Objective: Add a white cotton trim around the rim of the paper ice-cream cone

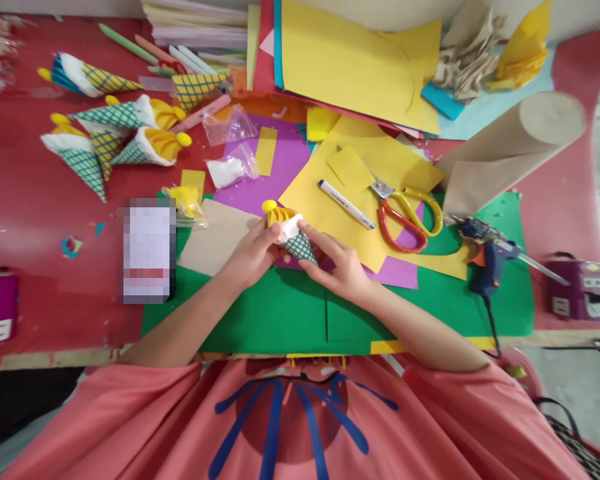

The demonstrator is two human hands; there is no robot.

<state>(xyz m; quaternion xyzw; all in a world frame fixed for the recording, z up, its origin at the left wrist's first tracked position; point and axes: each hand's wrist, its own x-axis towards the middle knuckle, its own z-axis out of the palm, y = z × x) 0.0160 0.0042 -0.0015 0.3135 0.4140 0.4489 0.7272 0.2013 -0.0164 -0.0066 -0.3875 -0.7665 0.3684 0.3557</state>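
Note:
Between my two hands is a small paper ice cream cone (300,245) with a blue-green checked body, a white band, a pleated yellow top and a yellow ball at its tip. My left hand (258,252) is closed around its upper left side, thumb on the white band. My right hand (341,265) grips it from the right, one finger on the white band and the thumb near the pointed end. Beneath lie purple and yellow paper sheets. A white marker (347,204) and scissors (405,212) with red and yellow handles rest to the right.
Several finished paper cones (115,113) lie at the upper left. A phone (147,252) with a blurred screen is left of my hands. To the right are a glue gun (493,257) and a brown paper roll (515,147). Yellow card (355,57) is stacked at the back.

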